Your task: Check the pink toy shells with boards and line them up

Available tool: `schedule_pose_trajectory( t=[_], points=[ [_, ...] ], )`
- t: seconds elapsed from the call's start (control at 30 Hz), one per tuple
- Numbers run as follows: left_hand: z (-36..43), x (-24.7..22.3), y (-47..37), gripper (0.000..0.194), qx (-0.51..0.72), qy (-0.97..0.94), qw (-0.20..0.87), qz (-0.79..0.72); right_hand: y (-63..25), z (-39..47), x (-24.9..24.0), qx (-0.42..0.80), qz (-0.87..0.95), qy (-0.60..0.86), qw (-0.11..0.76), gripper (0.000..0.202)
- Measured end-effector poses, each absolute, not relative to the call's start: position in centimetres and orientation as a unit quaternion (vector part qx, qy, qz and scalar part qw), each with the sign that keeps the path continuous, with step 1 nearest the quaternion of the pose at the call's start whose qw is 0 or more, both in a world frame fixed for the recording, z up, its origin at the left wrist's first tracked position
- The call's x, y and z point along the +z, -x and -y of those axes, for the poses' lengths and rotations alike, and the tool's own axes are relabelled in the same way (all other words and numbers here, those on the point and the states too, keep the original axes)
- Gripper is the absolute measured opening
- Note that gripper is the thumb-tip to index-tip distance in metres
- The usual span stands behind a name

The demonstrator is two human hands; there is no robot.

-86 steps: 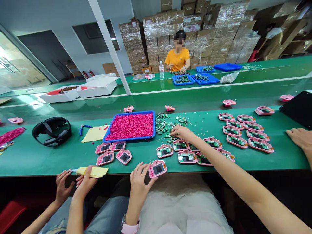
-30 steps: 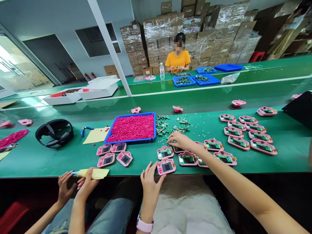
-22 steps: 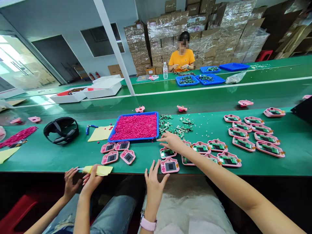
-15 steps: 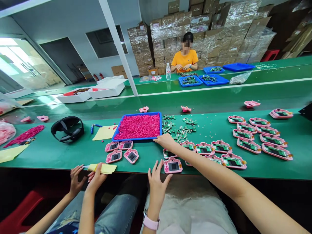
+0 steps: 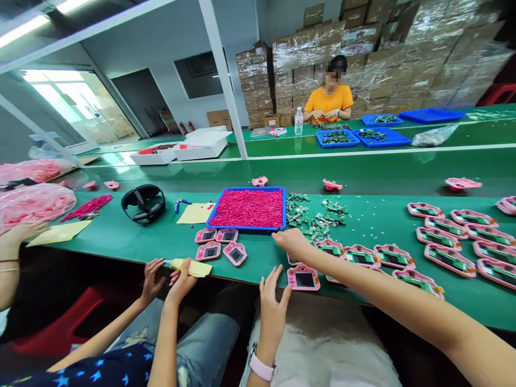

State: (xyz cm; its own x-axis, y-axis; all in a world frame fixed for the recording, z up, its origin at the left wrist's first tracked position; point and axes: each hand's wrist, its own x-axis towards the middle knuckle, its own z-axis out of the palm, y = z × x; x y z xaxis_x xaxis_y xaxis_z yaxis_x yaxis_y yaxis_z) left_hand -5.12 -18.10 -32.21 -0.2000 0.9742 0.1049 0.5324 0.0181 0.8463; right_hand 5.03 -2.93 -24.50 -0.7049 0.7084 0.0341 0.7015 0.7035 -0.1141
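Note:
My left hand [image 5: 273, 301], with a watch on a pale pink strap, is held at the table's front edge. Its fingers are spread, with nothing in them. Just to its right lies a pink handheld game console half [image 5: 303, 278] with a dark screen. My right hand [image 5: 294, 243] reaches across, just below the front right corner of a blue tray [image 5: 284, 209] filled with small magenta pieces [image 5: 248, 208]. Its fingers are pressed together, and whatever is in them is hidden. Under and beside my right forearm lie pink case halves with green boards [image 5: 362, 256].
Loose circuit boards [image 5: 318, 223] are heaped right of the tray. Several pink consoles [image 5: 208, 251] sit in front of it. On my left, a co-worker's hands [image 5: 181, 279] hold yellow paper and a thin white item. A headset [image 5: 144, 204] lies farther left. Another person [image 5: 329, 99] works opposite.
The view has turned left, bringing another person's arm in at the left edge. My right hand has drawn back slightly from the tray's corner. My left hand stays spread.

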Motion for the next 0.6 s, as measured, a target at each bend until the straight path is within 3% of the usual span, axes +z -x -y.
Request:
schedule_pose_trajectory(
  t=[0.13, 0.3, 0.6],
  points=[
    [19.1, -29.4, 5.4, 0.045, 0.511, -0.455, 0.34, -0.645, -7.6, 7.5, -24.2, 0.097, 0.925, 0.352, 0.105, 0.02],
    [20.6, -27.1, 4.3, 0.044, 0.539, -0.397, 0.442, -0.597, -10.9, 12.9, -26.1, 0.265, 0.858, 0.334, 0.287, 0.024],
    [21.5, -27.5, 1.7, 0.047, 0.571, -0.328, 0.572, -0.49, -13.8, 15.6, -28.1, 0.343, 0.787, 0.331, 0.393, 0.018]
  ],
)
